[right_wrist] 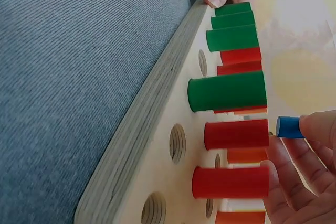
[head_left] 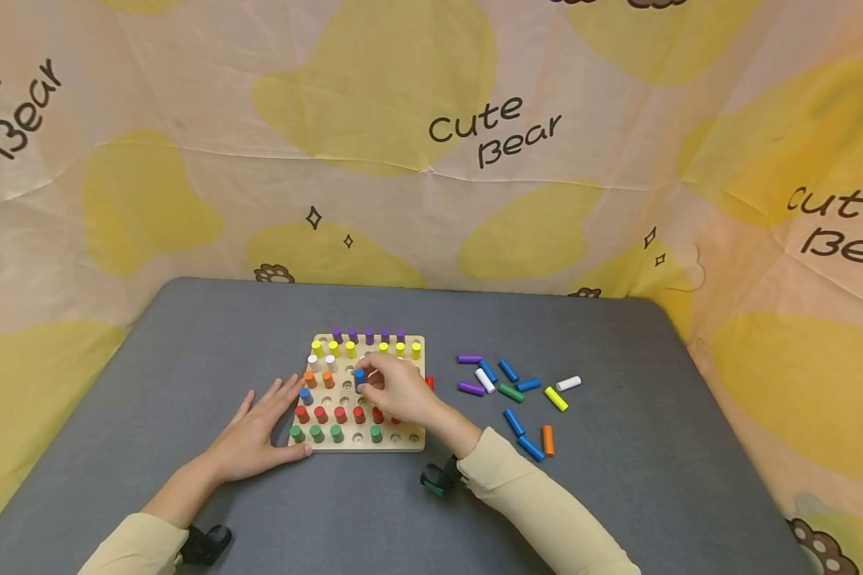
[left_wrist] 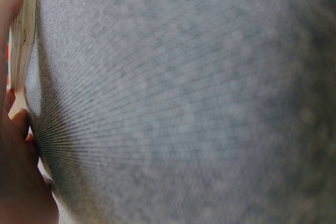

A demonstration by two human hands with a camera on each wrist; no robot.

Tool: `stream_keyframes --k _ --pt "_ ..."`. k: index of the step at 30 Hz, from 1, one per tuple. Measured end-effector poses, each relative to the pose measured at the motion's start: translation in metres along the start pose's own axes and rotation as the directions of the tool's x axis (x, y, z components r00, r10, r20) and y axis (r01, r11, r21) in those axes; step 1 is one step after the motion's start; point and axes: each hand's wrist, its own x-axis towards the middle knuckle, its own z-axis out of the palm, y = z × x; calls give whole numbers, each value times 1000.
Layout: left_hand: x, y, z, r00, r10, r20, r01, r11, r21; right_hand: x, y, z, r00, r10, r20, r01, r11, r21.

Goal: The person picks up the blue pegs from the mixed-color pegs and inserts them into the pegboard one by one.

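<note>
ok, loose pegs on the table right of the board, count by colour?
Blue pegs: 5
Purple pegs: 2
White pegs: 2
Green peg: 1
Yellow peg: 1
Orange peg: 1
Red peg: 1, at the board's edge, partly hidden
Total in view: 13

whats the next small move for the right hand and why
Probably lower the pinched blue peg into an empty hole in the row holding another blue peg: the right hand has it over the board, and the rows look sorted by colour.
</note>
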Motion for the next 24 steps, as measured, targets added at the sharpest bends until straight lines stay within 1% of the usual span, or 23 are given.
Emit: stream_keyframes --k 3,13,17,19,20,24 --pt "0 1 0 1000 -2 3 2 1000 -7 3 -3 3 1000 -1 9 1 999 -35" --pt "0 2 -1 1000 1 1 -1 1000 -13 9 -10 12 999 -17 41 20 998 -61" --pt "0 2 -1 1000 -4 10 4 1000 -11 12 -12 17 998 5 63 -2 999 -38" --pt "0 1 -1 1000 -6 13 6 1000 -11 14 -12 21 997 15 72 -11 999 -45" --pt "1 1 -1 1000 -4 12 4 1000 -12 15 -12 22 997 16 75 -13 999 -50" --pt "1 0 -1 1000 -5 12 5 1000 -15 18 -12 28 998 -1 65 10 991 -131"
